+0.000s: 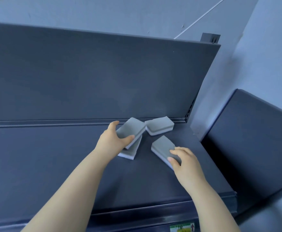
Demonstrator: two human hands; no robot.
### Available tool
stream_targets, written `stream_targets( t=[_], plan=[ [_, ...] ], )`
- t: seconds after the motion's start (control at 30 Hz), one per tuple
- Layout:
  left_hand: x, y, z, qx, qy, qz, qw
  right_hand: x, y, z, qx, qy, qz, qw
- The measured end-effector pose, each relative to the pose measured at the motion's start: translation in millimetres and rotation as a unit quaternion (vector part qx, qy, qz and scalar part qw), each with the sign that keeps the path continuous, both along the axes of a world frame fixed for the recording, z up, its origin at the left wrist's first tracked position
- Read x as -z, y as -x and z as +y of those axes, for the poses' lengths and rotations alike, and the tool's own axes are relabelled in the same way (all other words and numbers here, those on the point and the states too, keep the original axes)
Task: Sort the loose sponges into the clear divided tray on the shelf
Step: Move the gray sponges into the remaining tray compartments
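Left hand (112, 141) grips sponge (131, 127); right hand (185, 163) seemingly another.

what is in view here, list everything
shelf: 1, dark grey, across view
back panel: 1, dark grey, behind shelf
label: 1, green and yellow, shelf front edge
lower sponge: 1, grey on white, on shelf
top sponge: 1, grey on white, tilted over lower sponge
back sponge: 1, grey on white, by back panel
right sponge: 1, grey on white, shelf right
left grip: 1, bare hand, holds top sponge
right grip: 1, bare hand, holds right sponge
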State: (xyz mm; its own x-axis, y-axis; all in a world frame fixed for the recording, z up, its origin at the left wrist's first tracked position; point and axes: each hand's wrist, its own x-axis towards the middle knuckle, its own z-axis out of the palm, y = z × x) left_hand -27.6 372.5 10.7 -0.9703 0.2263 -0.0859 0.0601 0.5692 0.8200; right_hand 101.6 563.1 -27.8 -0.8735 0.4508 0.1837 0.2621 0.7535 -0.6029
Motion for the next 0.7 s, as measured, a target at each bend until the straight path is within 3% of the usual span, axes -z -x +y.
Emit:
stream_targets(
  t=[0.1, 0.3, 0.5, 0.7],
  plan=[
    [0, -7, -3, 0.014, -0.030, 0.046, 0.998, -2, -2, 1, 0.058, 0.040, -0.005, 0.998],
    [-4, -18, -12, 0.012, -0.055, 0.148, 0.987, -9, -2, 2, 0.095, 0.009, -0.061, 0.994],
    [-14, -21, -21, -0.014, -0.099, 0.163, 0.981, -18, -2, -10, 0.069, 0.111, 0.055, 0.990],
    [-27, -28, -40, -0.042, -0.168, 0.143, 0.975, -33, 1, -19, 0.078, 0.221, 0.204, 0.951]
  ],
)
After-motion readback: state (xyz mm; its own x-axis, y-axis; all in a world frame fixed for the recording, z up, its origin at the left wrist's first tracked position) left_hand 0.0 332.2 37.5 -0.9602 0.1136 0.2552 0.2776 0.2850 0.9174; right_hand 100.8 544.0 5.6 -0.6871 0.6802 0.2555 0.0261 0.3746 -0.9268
